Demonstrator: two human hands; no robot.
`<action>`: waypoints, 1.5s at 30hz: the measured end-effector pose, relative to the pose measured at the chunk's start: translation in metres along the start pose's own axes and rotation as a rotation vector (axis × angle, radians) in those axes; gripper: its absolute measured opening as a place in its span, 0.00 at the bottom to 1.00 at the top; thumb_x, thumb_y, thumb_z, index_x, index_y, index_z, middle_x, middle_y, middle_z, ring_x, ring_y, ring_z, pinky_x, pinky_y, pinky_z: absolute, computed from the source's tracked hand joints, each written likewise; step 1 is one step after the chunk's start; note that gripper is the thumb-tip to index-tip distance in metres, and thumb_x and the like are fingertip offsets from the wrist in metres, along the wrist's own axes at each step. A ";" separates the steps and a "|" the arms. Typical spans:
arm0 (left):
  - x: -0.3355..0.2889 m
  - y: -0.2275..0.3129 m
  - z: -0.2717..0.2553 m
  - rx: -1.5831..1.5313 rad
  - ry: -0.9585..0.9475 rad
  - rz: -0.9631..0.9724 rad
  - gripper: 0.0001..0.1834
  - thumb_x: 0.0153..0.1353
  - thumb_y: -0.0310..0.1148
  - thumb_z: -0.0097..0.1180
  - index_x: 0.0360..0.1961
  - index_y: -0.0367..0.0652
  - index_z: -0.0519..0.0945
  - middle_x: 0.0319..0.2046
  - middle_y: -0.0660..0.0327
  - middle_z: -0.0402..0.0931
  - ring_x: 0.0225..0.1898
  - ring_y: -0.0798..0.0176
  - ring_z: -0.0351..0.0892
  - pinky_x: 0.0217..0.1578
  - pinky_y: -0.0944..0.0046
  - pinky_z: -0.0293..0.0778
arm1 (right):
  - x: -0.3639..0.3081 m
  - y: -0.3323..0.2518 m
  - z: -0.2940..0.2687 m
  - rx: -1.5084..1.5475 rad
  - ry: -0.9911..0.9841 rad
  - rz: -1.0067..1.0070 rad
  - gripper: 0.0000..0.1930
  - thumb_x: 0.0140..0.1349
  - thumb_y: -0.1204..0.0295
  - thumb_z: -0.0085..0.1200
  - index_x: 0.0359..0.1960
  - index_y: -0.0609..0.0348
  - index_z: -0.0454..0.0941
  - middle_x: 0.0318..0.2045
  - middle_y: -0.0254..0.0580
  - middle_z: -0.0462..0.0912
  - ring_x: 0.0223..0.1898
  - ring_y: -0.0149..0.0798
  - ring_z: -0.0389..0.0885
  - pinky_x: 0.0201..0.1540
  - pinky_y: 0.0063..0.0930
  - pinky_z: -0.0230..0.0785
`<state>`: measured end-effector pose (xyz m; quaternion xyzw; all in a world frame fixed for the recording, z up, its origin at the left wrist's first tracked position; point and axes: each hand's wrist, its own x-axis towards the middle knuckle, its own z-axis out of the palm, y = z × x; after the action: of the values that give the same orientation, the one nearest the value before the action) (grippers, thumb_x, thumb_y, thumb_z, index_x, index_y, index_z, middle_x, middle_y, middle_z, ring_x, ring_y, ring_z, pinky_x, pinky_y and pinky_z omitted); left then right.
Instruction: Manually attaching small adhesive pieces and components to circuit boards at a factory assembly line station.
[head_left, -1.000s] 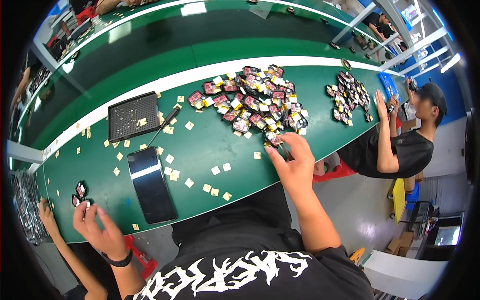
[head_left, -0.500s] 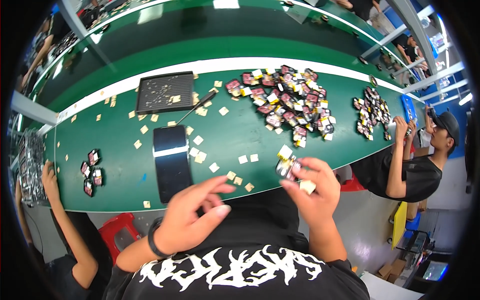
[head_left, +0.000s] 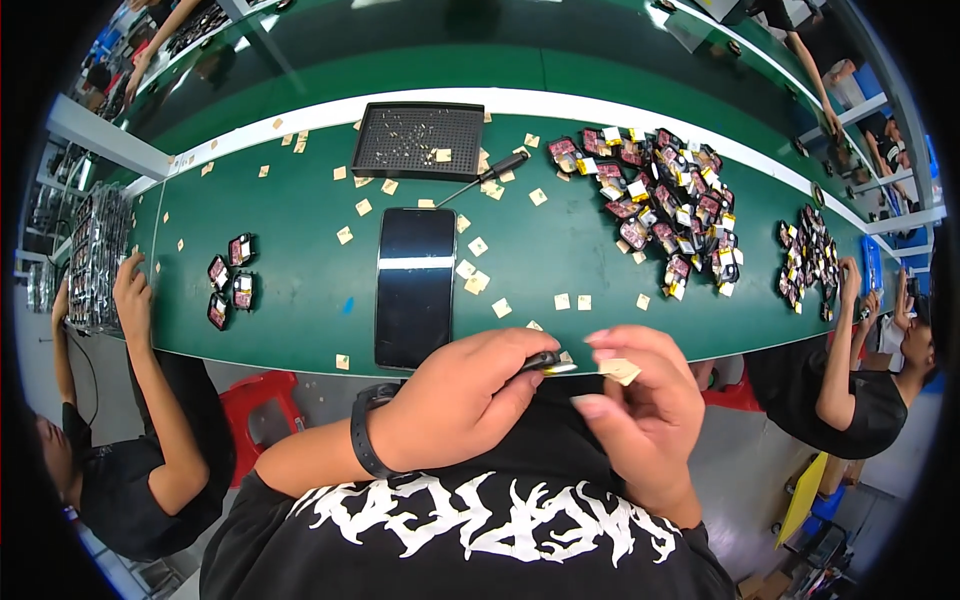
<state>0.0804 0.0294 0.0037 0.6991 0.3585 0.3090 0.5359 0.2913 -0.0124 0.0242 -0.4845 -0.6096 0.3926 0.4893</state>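
My left hand, with a black band on its wrist, pinches a small black device part between thumb and fingers. The part is seen nearly edge-on, with a bit of yellow and white at its lower side. Close by, my right hand keeps a small cream square against its fingers, while its thumb and forefinger stand apart. A large heap of similar black-and-red parts with white and yellow tabs lies beyond at the right. A dark flat tablet-like device rests left of centre.
A black tray with tiny bits stands at the far side, beside a screwdriver. Cream squares are scattered about the green table. Several more parts lie left, another heap far right. Co-workers sit on both sides.
The black part has passed from my right hand to my left, which moved right to meet it. The cream square stays with my right hand. The view has shifted, moving the table contents rightward.
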 end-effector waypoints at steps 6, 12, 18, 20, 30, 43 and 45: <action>-0.005 0.003 0.001 -0.114 -0.052 -0.132 0.26 0.64 0.17 0.55 0.63 0.36 0.67 0.53 0.53 0.75 0.44 0.67 0.81 0.42 0.67 0.79 | 0.004 0.018 0.013 -0.316 -0.029 -0.360 0.16 0.44 0.83 0.71 0.38 0.59 0.86 0.38 0.43 0.80 0.27 0.34 0.78 0.27 0.20 0.72; -0.002 0.001 -0.008 -0.812 -0.171 -0.339 0.24 0.69 0.19 0.49 0.66 0.37 0.64 0.48 0.59 0.73 0.40 0.73 0.74 0.38 0.71 0.75 | -0.008 0.017 0.009 -0.472 -0.127 -0.444 0.19 0.45 0.80 0.71 0.43 0.60 0.86 0.38 0.43 0.79 0.28 0.32 0.78 0.26 0.23 0.72; -0.004 -0.004 -0.004 -0.529 -0.129 -0.310 0.15 0.73 0.27 0.51 0.59 0.38 0.70 0.38 0.63 0.75 0.28 0.74 0.73 0.30 0.70 0.72 | -0.010 -0.001 -0.001 -0.352 -0.183 -0.155 0.15 0.65 0.81 0.58 0.52 0.70 0.80 0.41 0.47 0.80 0.35 0.38 0.80 0.41 0.26 0.74; -0.008 -0.007 -0.003 -0.410 -0.083 -0.234 0.15 0.72 0.27 0.52 0.58 0.38 0.71 0.36 0.62 0.76 0.28 0.73 0.75 0.29 0.70 0.72 | -0.013 -0.010 -0.001 -0.201 -0.179 0.105 0.13 0.67 0.81 0.56 0.53 0.69 0.79 0.34 0.46 0.83 0.32 0.32 0.82 0.36 0.23 0.74; -0.010 -0.005 -0.005 0.077 0.012 0.133 0.20 0.63 0.25 0.60 0.57 0.36 0.76 0.35 0.55 0.83 0.31 0.55 0.84 0.33 0.62 0.77 | -0.013 -0.017 0.015 0.284 -0.175 0.627 0.07 0.70 0.80 0.53 0.43 0.64 0.67 0.31 0.47 0.86 0.23 0.20 0.77 0.23 0.15 0.67; -0.012 -0.002 -0.022 -0.030 -0.234 -0.041 0.20 0.65 0.27 0.57 0.58 0.34 0.75 0.37 0.52 0.82 0.36 0.51 0.84 0.36 0.59 0.77 | -0.014 -0.017 0.024 0.461 -0.121 0.706 0.09 0.71 0.80 0.54 0.40 0.61 0.64 0.28 0.46 0.83 0.19 0.20 0.73 0.20 0.15 0.64; -0.015 -0.005 -0.019 -0.036 -0.199 0.004 0.21 0.65 0.27 0.57 0.59 0.34 0.74 0.39 0.50 0.82 0.38 0.49 0.84 0.38 0.57 0.77 | -0.015 -0.019 0.026 0.460 -0.137 0.697 0.09 0.71 0.80 0.54 0.39 0.61 0.63 0.28 0.46 0.83 0.18 0.21 0.73 0.19 0.16 0.64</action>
<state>0.0555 0.0278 0.0029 0.7175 0.2963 0.2454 0.5807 0.2628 -0.0312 0.0336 -0.5127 -0.3369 0.6916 0.3812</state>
